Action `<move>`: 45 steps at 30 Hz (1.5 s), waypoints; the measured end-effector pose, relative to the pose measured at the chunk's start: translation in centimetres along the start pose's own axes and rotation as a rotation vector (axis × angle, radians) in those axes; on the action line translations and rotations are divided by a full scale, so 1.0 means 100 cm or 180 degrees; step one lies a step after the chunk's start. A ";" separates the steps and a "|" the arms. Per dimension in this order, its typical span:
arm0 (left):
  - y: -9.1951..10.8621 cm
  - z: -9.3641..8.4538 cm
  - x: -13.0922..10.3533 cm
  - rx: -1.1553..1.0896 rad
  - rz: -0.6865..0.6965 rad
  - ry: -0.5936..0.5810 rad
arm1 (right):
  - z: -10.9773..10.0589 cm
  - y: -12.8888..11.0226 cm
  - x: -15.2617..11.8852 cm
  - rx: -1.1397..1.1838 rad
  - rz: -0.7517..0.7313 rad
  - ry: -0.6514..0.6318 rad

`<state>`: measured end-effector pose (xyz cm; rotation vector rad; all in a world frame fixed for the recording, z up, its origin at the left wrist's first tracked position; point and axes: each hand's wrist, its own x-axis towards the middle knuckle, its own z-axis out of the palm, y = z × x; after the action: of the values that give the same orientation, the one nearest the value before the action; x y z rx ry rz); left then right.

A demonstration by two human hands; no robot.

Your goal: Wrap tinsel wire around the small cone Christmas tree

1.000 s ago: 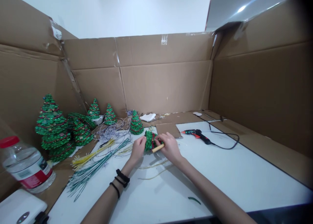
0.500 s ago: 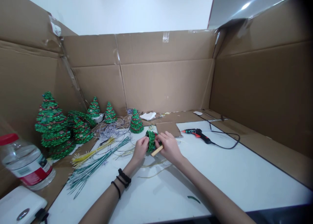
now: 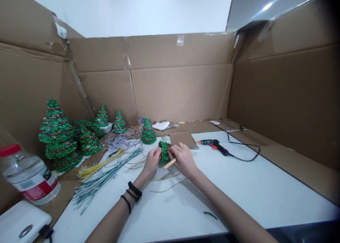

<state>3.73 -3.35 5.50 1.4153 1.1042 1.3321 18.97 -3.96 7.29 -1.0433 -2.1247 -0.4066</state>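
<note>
Over the middle of the white table, both hands grip a small green Christmas tree (image 3: pixel 164 153) with bits of red on it. My left hand (image 3: pixel 152 160) pinches its left side, fingers closed. From the right, my right hand (image 3: pixel 183 158) has its fingertips pressed on the tree. A short tan stick (image 3: pixel 169 164) juts out below the right fingers; whether it belongs to the tree or is tucked in the hand, I cannot tell. Parts of the tree are hidden by the fingers. Thin yellowish strands (image 3: pixel 170 190) lie on the table beneath.
Finished-looking green trees (image 3: pixel 54 133) stand at left, one small tree (image 3: pixel 148 132) behind my hands. Yellow strands (image 3: pixel 102 165) and green strands (image 3: pixel 108 179) lie left. A glue gun (image 3: pixel 215 146) with its cord rests right, beside a cardboard piece (image 3: pixel 183 140). A bottle (image 3: pixel 28 175) stands near left.
The tan stick has shifted very slightly to the left and its tilt is a little flatter. Both hands keep their hold on the tree and have barely moved.
</note>
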 end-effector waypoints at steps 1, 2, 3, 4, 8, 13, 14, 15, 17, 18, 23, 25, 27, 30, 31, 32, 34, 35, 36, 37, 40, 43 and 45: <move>-0.001 0.000 0.000 -0.0033 -0.0021 -0.0019 | 0.000 -0.001 0.000 -0.0048 -0.0019 0.0029; -0.001 -0.001 0.001 -0.0081 -0.0049 -0.0042 | 0.000 -0.002 0.000 -0.0078 -0.0030 0.0059; -0.001 -0.001 0.001 -0.0141 -0.0083 -0.0055 | 0.000 -0.003 0.000 -0.0089 -0.0030 0.0085; -0.001 0.000 0.001 -0.0209 -0.0117 -0.0054 | 0.000 -0.004 0.000 -0.0077 -0.0015 0.0109; 0.002 0.003 -0.002 -0.0458 -0.0217 -0.0064 | -0.003 -0.005 0.000 0.0090 0.0190 0.0176; 0.005 0.008 -0.005 -0.0527 -0.0245 -0.0232 | -0.009 0.000 0.003 -0.0067 0.0299 0.0160; 0.005 0.009 -0.005 -0.0514 -0.0259 -0.0253 | -0.010 0.002 0.003 -0.0100 0.0283 0.0151; 0.004 0.009 -0.005 -0.0500 -0.0274 -0.0268 | -0.010 0.003 0.004 -0.0119 0.0264 0.0141; 0.003 0.009 -0.004 -0.0462 -0.0308 -0.0293 | -0.012 0.006 0.004 -0.0127 0.0232 0.0122; 0.003 0.009 -0.004 -0.0449 -0.0326 -0.0300 | -0.012 0.006 0.005 -0.0118 0.0221 0.0111; 0.005 0.010 -0.004 -0.0507 -0.0370 -0.0299 | -0.012 0.011 0.005 0.0090 0.0239 -0.0010; 0.007 0.010 -0.005 -0.0494 -0.0387 -0.0278 | -0.012 0.013 0.005 0.0154 0.0265 -0.0039; 0.008 0.010 -0.005 -0.0477 -0.0413 -0.0263 | -0.012 0.014 0.005 0.0166 0.0291 -0.0038; 0.006 0.010 -0.004 -0.0482 -0.0429 -0.0266 | -0.013 0.015 0.005 0.0180 0.0329 -0.0018; 0.006 0.010 -0.004 -0.0491 -0.0427 -0.0262 | -0.013 0.015 0.005 0.0190 0.0335 -0.0018; 0.005 0.010 -0.004 -0.0502 -0.0423 -0.0261 | -0.013 0.015 0.005 0.0201 0.0338 -0.0020; 0.004 0.010 -0.004 -0.0529 -0.0426 -0.0251 | -0.013 0.015 0.005 0.0224 0.0334 -0.0013; 0.004 0.010 -0.004 -0.0537 -0.0436 -0.0255 | -0.012 0.014 0.005 0.0237 0.0330 0.0004; 0.004 0.010 -0.004 -0.0539 -0.0444 -0.0260 | -0.012 0.014 0.004 0.0250 0.0321 0.0024; 0.004 0.010 -0.004 -0.0538 -0.0443 -0.0260 | -0.011 0.014 0.004 0.0261 0.0314 0.0046; 0.005 0.011 -0.004 -0.0504 -0.0419 -0.0271 | -0.010 0.012 0.004 0.0277 0.0286 0.0081; 0.006 0.011 -0.005 -0.0500 -0.0424 -0.0285 | -0.010 0.012 0.004 0.0256 0.0233 0.0053; 0.006 0.011 -0.005 -0.0527 -0.0438 -0.0277 | -0.010 0.012 0.005 0.0221 0.0179 0.0008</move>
<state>4.87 -4.00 5.90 1.2420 0.9921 1.2233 20.22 -3.53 8.30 -1.0593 -2.0872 -0.3046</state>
